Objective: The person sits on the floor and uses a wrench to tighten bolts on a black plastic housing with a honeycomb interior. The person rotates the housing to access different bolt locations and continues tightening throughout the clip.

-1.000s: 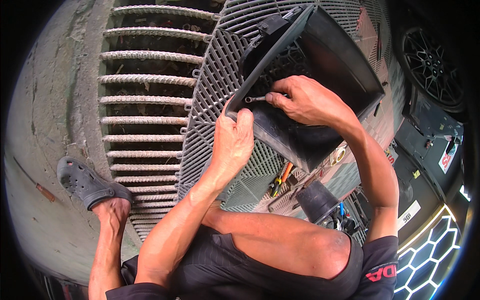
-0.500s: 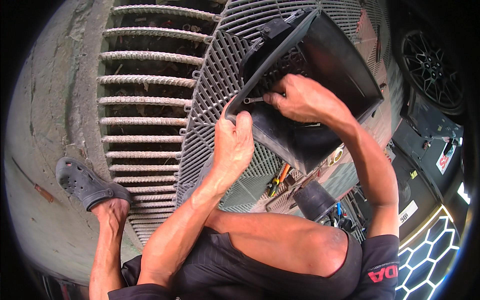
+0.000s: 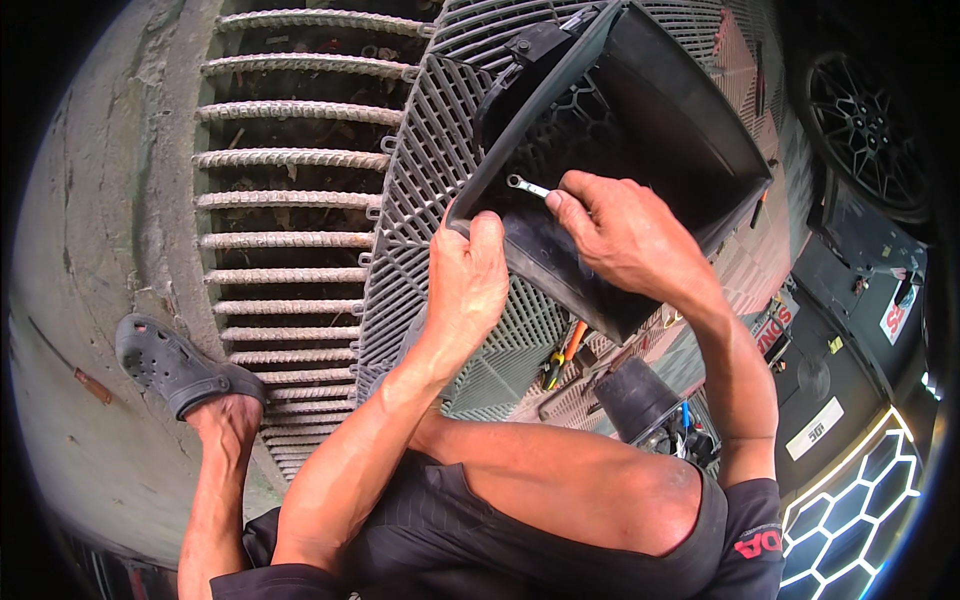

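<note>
A large black plastic box-shaped part [image 3: 690, 110], hollow and tilted, stands before me with its open side facing me. My left hand [image 3: 468, 270] grips its near left corner, thumb on top of the rim and fingers mostly hidden behind it. In my right hand [image 3: 630, 230] is a small silver wrench [image 3: 528, 187], pinched between thumb and fingers. The wrench's ring end points left, over the inside of the black part, and appears apart from its wall. A dark bracket [image 3: 535, 42] sits on the part's upper left edge.
Rusty ribbed bars [image 3: 300, 157] cover a drain channel on the left, beside grey plastic floor grating [image 3: 440, 130]. Orange-handled pliers [image 3: 570, 350] and a black bucket [image 3: 635, 400] lie right of my knee. A car wheel [image 3: 865, 130] stands at far right.
My right hand has drawn back right and slightly down, bringing the wrench away from the left wall and into clearer view. My left hand keeps its hold on the corner.
</note>
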Tool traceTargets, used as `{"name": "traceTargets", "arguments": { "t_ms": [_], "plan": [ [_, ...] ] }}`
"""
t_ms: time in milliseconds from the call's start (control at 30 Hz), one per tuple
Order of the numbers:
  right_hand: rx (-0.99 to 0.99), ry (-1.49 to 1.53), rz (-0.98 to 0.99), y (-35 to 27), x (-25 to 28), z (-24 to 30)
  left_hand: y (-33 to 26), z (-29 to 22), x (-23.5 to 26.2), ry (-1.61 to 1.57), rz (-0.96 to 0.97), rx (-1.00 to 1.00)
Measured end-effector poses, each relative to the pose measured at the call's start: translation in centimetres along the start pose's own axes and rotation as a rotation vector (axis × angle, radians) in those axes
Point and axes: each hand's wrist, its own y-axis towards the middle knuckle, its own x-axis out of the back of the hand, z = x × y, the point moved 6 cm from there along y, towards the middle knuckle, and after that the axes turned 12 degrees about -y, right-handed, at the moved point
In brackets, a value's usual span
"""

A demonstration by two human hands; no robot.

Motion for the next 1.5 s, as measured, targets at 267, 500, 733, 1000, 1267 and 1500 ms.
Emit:
{"name": "traceTargets", "arguments": {
  "t_ms": [267,500,733,1000,1267,1500],
  "plan": [
    [0.268,-0.212,0.063,3.7,0.9,-0.7,0.0,0.3,0.0,0.027,0.024,-0.008],
    [0.267,-0.21,0.15,5.6,1.5,-0.3,-0.3,-0.3,0.1,-0.016,0.046,-0.043],
    [0.195,-0.178,0.09,6.1,1.6,0.0,-0.1,0.2,0.0,-0.083,0.051,-0.021],
    [0.088,-0.253,-0.048,5.8,2.2,0.2,-0.1,0.3,0.0,-0.134,0.035,0.033],
    [0.08,-0.285,-0.063,5.3,0.1,-1.0,-0.9,1.3,-0.2,-0.161,-0.03,0.04],
    [0.164,-0.237,-0.109,4.3,-1.0,-1.2,-1.2,1.9,-0.1,-0.13,-0.036,-0.008]
  ]
}}
